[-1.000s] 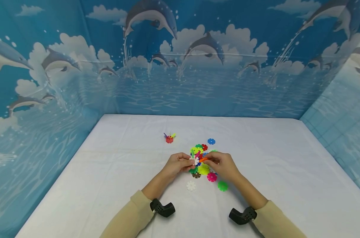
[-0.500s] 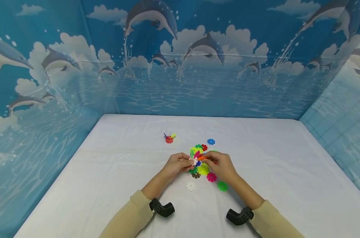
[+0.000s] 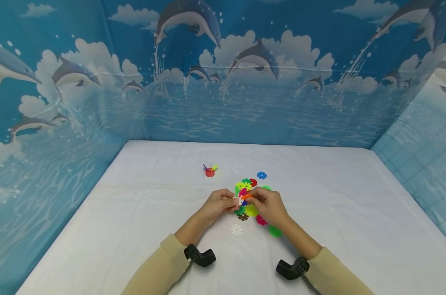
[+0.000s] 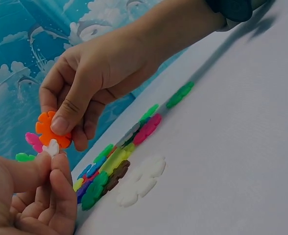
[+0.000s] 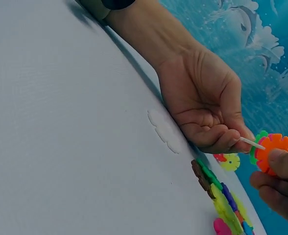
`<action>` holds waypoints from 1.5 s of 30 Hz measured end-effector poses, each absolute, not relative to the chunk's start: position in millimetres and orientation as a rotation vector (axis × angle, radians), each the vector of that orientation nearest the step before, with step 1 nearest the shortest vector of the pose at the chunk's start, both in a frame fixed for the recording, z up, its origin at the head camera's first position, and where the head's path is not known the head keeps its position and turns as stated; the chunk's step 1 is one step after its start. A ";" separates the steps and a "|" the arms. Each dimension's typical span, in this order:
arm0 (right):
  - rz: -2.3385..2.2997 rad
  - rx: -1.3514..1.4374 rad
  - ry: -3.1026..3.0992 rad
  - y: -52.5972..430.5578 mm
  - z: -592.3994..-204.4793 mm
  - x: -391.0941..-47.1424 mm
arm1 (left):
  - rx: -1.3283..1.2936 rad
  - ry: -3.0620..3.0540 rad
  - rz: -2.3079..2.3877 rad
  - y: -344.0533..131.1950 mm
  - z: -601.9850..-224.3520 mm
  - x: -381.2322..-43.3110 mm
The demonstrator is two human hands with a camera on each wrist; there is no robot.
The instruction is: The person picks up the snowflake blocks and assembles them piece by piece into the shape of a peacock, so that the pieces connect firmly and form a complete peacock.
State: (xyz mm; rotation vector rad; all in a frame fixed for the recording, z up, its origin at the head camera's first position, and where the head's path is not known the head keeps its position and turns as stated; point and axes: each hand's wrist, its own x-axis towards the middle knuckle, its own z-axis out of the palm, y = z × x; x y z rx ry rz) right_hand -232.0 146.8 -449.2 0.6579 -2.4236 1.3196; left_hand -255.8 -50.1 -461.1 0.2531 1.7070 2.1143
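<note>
My left hand (image 3: 220, 203) pinches a white notched plastic disc (image 4: 51, 148) between thumb and fingers. A pink disc (image 4: 34, 141) and a green disc (image 4: 24, 157) stick out from the far side of that white one. Between thumb and forefinger, my right hand (image 3: 270, 205) pinches an orange notched disc (image 4: 47, 126). In both wrist views the orange disc meets the edge of the white disc, upright and crosswise to it. Seen from the right wrist, the white disc shows edge-on, and the orange one (image 5: 277, 146) hides part of the green.
Under and beyond the hands lies a pile of notched discs, among them a yellow one (image 3: 251, 211) and a brown one (image 3: 243, 217). A loose white disc (image 3: 236, 230) lies nearer, a blue disc (image 3: 261, 175) farther back. A joined red piece (image 3: 209, 172) stands at the back left.
My right hand has shifted a little left with the orange disc, closing on the white disc. My left hand stays almost where it was.
</note>
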 end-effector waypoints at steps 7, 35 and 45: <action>1.206 0.724 -2.434 139.8 -448.0 -233.1 | 0.254 1.712 2.132 -52.7 -463.0 -255.8; 1.322 0.291 -2.512 192.0 -455.3 -235.8 | -0.407 2.109 2.226 -41.8 -451.2 -318.0; 1.328 0.275 -2.488 197.9 -463.4 -239.1 | -0.575 2.457 1.864 -43.4 -445.9 -338.5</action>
